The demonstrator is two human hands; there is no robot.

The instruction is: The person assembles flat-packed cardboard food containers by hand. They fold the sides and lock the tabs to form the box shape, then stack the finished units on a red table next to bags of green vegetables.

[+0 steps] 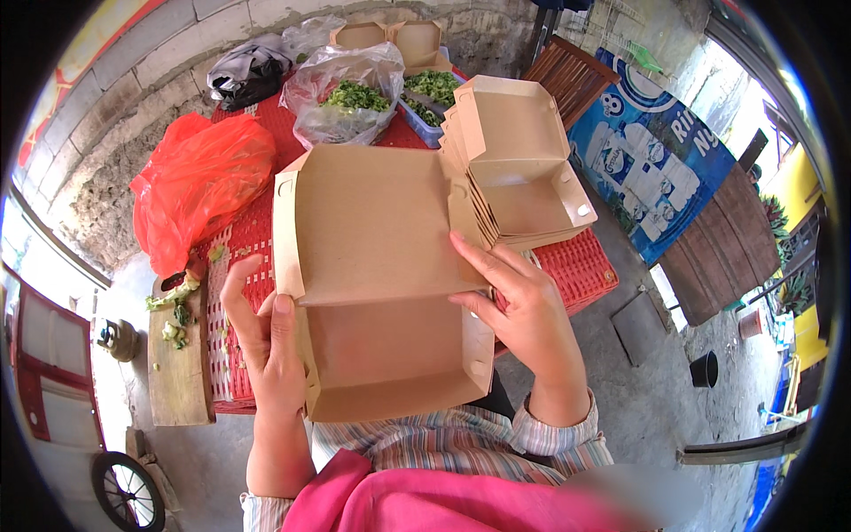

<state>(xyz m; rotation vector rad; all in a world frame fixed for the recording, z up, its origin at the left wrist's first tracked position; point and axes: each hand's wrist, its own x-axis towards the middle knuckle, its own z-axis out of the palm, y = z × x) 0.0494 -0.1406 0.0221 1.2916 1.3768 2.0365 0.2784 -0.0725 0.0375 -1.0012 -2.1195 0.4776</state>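
I hold a brown cardboard food box [372, 266] open in front of my chest, lid up and tray toward me. My left hand [266, 341] grips its left edge with the thumb inside the fold. My right hand [519, 306] presses on its right edge, fingers pointing left along the hinge crease. A nested stack of the same open boxes [519, 164] stands just behind the right hand on a red plastic crate table [581, 266].
A red plastic bag [199, 186] lies at the left. A clear bag of chopped greens [350, 97] and a blue tub of greens [433, 89] sit behind. A wooden cutting board [177, 355] with green scraps is at the left edge. A black bag [248, 71] lies at the back.
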